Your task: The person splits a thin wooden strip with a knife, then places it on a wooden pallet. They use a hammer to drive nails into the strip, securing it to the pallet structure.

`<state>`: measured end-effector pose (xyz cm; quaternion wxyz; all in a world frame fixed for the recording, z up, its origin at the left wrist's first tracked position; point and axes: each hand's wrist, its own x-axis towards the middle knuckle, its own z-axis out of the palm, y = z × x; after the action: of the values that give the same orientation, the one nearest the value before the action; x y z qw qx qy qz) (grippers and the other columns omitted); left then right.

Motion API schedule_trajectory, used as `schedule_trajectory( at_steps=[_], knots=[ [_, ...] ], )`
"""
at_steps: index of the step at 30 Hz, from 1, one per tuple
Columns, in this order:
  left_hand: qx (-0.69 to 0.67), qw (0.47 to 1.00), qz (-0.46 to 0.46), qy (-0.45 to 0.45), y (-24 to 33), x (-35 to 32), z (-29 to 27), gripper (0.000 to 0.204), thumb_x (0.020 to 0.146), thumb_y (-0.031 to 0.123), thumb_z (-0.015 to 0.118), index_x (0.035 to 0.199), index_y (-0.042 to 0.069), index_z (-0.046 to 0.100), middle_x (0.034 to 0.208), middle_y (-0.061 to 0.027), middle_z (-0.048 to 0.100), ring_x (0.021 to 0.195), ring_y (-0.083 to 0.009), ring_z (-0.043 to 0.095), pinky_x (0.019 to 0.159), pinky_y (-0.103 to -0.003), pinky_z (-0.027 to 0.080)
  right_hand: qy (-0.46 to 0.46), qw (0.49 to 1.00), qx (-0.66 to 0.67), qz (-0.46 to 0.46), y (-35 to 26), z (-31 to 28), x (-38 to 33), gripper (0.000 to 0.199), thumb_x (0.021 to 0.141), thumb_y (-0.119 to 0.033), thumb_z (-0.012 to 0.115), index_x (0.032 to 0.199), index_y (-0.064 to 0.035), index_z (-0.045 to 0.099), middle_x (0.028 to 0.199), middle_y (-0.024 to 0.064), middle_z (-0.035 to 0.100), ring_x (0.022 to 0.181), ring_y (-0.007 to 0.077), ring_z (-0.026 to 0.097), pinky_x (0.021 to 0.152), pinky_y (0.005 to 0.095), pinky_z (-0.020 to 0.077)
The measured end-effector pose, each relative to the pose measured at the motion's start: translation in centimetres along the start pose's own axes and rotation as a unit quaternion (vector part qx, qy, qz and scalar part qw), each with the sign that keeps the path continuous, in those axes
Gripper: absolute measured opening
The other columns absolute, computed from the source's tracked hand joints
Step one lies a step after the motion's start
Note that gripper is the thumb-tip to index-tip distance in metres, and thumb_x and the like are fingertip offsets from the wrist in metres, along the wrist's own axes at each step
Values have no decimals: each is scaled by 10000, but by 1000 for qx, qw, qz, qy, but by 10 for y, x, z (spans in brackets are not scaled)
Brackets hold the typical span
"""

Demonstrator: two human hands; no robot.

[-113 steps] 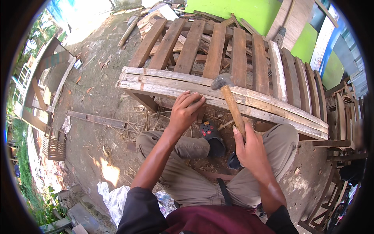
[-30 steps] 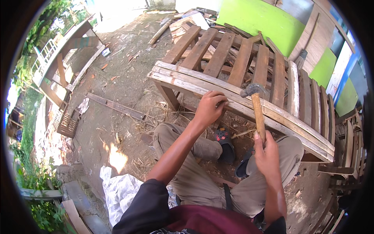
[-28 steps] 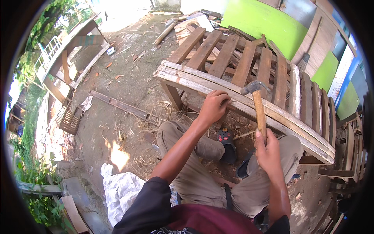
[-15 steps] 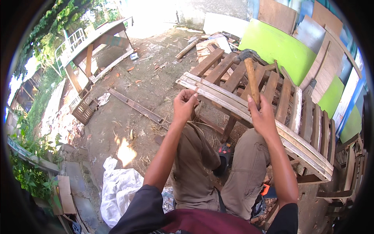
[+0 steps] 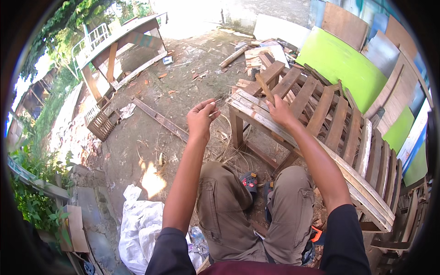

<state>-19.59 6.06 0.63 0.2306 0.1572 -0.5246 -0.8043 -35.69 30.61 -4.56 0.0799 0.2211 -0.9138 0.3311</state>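
Observation:
My right hand is wrapped round the wooden handle of a hammer, held over the near left end of a slatted wooden bench. The hammer's head is hard to make out against the wood. Just left of the bench's corner, my left hand is raised in the air, apart from the wood. Its thumb and fingertips are drawn together in a pinch. Anything between them is too small to name. Pale strips run along the bench's near edge.
A white sack lies at lower left beside a low block wall. A long wooden strip and a slatted crate lie on the ground. Green board leans behind the bench. A wooden table-like frame stands far left.
My left hand has come away from the bench's edge, up and to the left. My right hand has moved left and up with the hammer, now tilted left. The view has shifted slightly.

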Motion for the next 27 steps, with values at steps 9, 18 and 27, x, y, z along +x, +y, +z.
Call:
schedule_trajectory(
  at_steps=[9,18,27],
  knots=[
    [49,998,-33,-5,-37,76,16,271,917,95,750,1149,-41,713,1009,-84,707,850,-167,663,801,-318,594,-82,996,-16,9,-18,1,-11,317,1021,-271,533,1079,40,512,864,374,652,883,559,633,783,605,489],
    [285,946,152,-39,-102,137,42,239,939,134,738,1145,15,760,962,-81,771,852,-128,695,760,-282,547,-32,977,206,52,3,4,-7,356,1027,-316,564,1038,40,543,813,314,648,846,499,655,734,524,477],
    [307,937,158,53,-125,131,54,188,895,114,773,1023,-22,760,918,-112,775,845,-123,705,760,-282,555,-31,958,271,84,4,-3,-8,341,1056,-304,539,1114,27,598,955,212,737,879,370,712,776,453,515]
  ],
)
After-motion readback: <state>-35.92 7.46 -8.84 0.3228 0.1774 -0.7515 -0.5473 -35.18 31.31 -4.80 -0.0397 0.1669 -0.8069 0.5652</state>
